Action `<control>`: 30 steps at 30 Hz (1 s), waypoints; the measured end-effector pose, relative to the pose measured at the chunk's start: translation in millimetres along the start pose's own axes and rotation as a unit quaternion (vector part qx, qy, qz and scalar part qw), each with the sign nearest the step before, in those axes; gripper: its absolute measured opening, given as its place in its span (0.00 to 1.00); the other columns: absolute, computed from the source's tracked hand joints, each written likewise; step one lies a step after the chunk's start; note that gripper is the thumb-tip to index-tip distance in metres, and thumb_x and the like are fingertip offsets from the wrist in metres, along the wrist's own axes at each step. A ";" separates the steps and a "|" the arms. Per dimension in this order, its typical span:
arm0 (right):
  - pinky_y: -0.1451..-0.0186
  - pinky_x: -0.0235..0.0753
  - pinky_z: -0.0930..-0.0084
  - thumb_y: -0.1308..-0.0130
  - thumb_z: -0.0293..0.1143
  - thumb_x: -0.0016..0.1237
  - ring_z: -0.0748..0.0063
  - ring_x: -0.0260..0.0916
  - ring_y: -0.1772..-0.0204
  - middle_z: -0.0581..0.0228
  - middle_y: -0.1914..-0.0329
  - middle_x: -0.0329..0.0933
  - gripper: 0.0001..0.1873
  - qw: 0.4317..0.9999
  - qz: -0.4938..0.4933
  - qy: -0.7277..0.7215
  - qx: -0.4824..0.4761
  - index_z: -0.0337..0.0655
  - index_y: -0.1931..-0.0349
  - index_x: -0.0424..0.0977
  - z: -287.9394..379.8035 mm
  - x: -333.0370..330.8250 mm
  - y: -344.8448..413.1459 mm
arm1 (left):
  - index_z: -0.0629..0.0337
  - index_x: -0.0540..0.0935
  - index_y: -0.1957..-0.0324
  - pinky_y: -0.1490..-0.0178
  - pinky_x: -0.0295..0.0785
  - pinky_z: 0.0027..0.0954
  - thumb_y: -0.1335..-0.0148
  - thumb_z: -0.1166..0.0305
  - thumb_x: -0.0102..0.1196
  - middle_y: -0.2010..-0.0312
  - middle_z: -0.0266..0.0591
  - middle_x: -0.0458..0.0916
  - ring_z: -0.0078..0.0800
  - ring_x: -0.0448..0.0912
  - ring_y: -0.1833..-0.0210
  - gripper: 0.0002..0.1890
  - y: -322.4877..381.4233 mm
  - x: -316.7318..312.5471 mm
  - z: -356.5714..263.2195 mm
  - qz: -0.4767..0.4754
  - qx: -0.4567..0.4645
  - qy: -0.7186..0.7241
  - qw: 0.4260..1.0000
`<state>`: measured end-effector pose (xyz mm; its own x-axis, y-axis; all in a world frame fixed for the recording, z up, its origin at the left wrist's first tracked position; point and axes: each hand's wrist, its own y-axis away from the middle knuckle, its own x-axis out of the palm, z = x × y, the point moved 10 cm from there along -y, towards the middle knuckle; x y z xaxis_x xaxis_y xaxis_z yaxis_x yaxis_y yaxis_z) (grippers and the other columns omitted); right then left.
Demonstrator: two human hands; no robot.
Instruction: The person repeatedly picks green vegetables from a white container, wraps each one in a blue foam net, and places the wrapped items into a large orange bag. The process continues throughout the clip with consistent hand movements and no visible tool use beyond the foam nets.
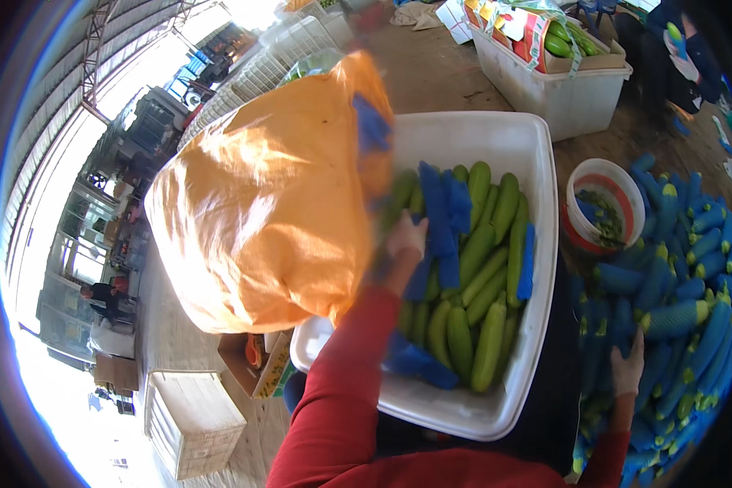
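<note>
My left hand (407, 238), in a thin whitish glove, is over green zucchini (477, 256) and loose blue mesh sleeves (440, 219) in a white plastic tub (540, 183). Blur at its fingertips hides whether it grips anything. An orange fabric sack (268, 195) bulges over the tub's left side, with blue material showing at its mouth. Down at the right, my gloved right hand (628, 369) has its fingers apart against a heap of zucchini in blue mesh sleeves (674, 320).
A white bucket (631, 198) with green scraps stands beyond the heap. Farther off are a large white crate (549, 97) bearing a carton of green produce, and another person (677, 61). A pale crate (195, 421) and an open cardboard box (250, 366) sit at the left.
</note>
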<state>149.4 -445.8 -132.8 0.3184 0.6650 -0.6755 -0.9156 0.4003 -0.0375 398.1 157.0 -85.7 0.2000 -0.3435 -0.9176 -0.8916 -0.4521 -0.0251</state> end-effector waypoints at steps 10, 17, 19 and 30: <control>0.47 0.78 0.74 0.36 0.18 0.49 0.71 0.77 0.54 0.62 0.56 0.78 0.25 0.915 0.163 -0.353 -0.109 0.38 0.37 0.69 250.5 73.1 -14.7 | 0.55 0.82 0.52 0.47 0.74 0.45 0.37 0.66 0.50 0.56 0.47 0.83 0.48 0.80 0.50 0.14 75.5 -17.7 -61.4 0.101 0.256 -0.037 0.961; 0.62 0.77 0.76 0.38 0.26 0.57 0.72 0.79 0.66 0.60 0.68 0.79 0.09 0.872 0.441 -0.195 -0.085 0.36 0.59 0.74 309.2 155.2 72.6 | 0.57 0.82 0.52 0.47 0.74 0.39 0.41 0.73 0.51 0.54 0.51 0.82 0.48 0.79 0.50 0.14 230.6 -61.6 -84.6 0.287 0.304 0.184 0.890; 0.65 0.76 0.77 0.36 0.26 0.57 0.75 0.76 0.70 0.65 0.72 0.77 0.08 0.855 0.439 -0.276 -0.034 0.35 0.60 0.74 302.9 153.4 87.7 | 0.61 0.78 0.43 0.47 0.74 0.34 0.34 0.70 0.51 0.55 0.45 0.83 0.37 0.81 0.53 0.18 246.9 -85.8 -77.2 0.241 0.236 0.321 0.885; 0.48 0.79 0.60 0.42 0.44 0.62 0.50 0.81 0.52 0.52 0.58 0.81 0.27 0.891 0.352 -0.170 -0.231 0.38 0.48 0.72 334.5 140.1 121.7 | 0.62 0.78 0.49 0.49 0.74 0.26 0.34 0.75 0.60 0.55 0.33 0.81 0.21 0.78 0.54 0.13 293.4 -60.1 6.2 0.121 -0.006 0.606 0.786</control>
<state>164.6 -93.1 14.4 -0.3900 0.8331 -0.3923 -0.8963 -0.4411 -0.0457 121.9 50.1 -40.4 0.2710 -0.9497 0.1570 -0.9609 -0.2573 0.1025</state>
